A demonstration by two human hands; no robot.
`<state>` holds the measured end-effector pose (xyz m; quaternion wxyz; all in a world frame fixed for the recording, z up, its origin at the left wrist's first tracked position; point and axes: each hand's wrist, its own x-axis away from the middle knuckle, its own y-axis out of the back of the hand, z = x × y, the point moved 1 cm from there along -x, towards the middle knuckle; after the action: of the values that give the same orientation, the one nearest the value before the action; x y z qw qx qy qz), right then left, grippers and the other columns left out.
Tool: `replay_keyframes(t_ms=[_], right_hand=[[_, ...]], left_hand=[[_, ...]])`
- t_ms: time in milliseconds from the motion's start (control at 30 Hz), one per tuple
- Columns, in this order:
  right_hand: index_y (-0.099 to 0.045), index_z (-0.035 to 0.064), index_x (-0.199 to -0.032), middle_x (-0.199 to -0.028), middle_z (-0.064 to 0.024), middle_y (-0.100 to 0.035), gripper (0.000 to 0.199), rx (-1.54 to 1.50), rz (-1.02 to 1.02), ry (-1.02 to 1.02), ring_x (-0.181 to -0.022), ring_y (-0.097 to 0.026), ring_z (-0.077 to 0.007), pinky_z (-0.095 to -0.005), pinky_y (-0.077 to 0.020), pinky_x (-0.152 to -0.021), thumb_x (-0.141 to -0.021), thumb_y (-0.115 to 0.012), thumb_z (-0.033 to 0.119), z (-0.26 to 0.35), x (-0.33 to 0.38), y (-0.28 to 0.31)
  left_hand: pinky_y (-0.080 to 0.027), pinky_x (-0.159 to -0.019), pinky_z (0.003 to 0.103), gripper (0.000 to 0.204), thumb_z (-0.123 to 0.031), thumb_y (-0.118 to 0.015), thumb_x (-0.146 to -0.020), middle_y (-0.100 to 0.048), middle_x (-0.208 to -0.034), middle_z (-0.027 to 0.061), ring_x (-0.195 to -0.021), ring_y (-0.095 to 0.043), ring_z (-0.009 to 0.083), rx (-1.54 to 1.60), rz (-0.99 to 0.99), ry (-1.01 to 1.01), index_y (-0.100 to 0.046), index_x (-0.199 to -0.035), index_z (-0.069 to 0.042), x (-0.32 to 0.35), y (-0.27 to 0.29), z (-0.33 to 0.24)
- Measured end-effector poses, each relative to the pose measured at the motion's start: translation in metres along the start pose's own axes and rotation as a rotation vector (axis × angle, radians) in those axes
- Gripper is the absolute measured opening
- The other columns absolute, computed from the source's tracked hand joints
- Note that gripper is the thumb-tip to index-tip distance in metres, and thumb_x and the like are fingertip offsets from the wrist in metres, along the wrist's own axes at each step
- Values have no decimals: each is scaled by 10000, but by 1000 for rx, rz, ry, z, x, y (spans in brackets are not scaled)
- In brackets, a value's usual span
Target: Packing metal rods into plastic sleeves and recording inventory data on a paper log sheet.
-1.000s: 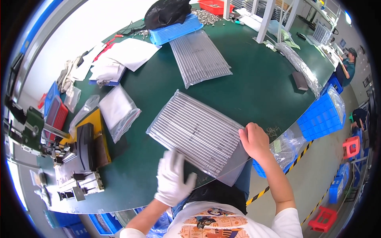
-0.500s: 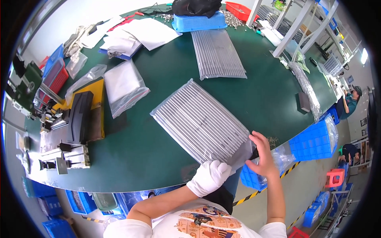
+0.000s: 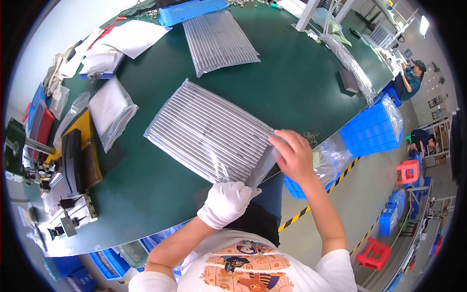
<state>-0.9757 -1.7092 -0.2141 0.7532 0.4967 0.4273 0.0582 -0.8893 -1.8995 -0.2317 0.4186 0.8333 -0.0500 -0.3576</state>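
Note:
A clear plastic bag of silvery rods or tubes [image 3: 209, 129], packed side by side in a flat row, lies slantwise on the green table in front of me. Its loose plastic mouth [image 3: 262, 168] points toward my body at the lower right. My left hand [image 3: 226, 203], in a white glove, is closed in a pinch on the near corner of that mouth. At the other corner is my bare right hand [image 3: 296, 155], its fingers bent over the bag's edge; the thumb is mostly hidden. Farther off lies a second, similar bag of rods [image 3: 221, 41].
Flat clear bags [image 3: 112, 109] and white papers [image 3: 136, 39] lie left, near a black-and-yellow fixture [image 3: 73, 160]. A blue basket [image 3: 192, 10] stands at the back. A dark block [image 3: 348, 81] sits right. Blue crates [image 3: 372, 129] stand beyond the table edge; a co-worker [image 3: 411, 80] is farther off.
My view has shifted, so the table's things sit farther left and higher. My right hand's fingers have closed in on the bag's corner; the left keeps its pinch.

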Motion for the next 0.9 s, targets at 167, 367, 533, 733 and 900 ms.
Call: replay_keyframes(t_ms=[167,367,533,733,900], right_hand=[[-626,66,-751,-730,-43,-580,135,-66,-128,129,-664,-600,-206,-315,-491,-586,-629,-661,18,-13,6,-14],[-649,93,-783,-718,-25,-575,164,-181,1,251,-645,-584,-191,-306,-501,-590,-630,-697,58,42,31,2],[-649,118,-824,-821,-19,-580,194,-267,-23,269,-728,-590,-190,-310,-506,-644,-645,-723,119,60,41,-13],[-647,151,-909,-949,-9,-584,241,-234,-26,304,-826,-590,-188,-322,-501,-710,-679,-718,167,54,35,-18],[-670,132,-865,-1004,-54,-570,235,-329,52,155,-882,-563,-246,-363,-470,-776,-649,-728,204,54,33,-16]], left_hand=[[-365,-344,307,329,-210,-696,-735,-404,-501,27,-393,-468,187,-48,5,-5,-429,-571,-111,5,9,-4],[-357,-353,309,171,-164,-729,-649,-426,-524,7,-403,-460,171,-183,125,84,-569,-658,-104,57,70,4],[-383,-416,315,215,-160,-764,-590,-473,-605,-12,-462,-495,172,-219,-16,184,-589,-706,-115,82,83,8],[-408,-524,302,361,-136,-736,-568,-424,-779,-18,-635,-483,168,-346,71,217,-655,-919,-164,86,73,8],[-400,-474,344,129,-101,-735,-600,-484,-636,14,-542,-505,206,-68,0,277,-647,-690,-126,75,78,24]])
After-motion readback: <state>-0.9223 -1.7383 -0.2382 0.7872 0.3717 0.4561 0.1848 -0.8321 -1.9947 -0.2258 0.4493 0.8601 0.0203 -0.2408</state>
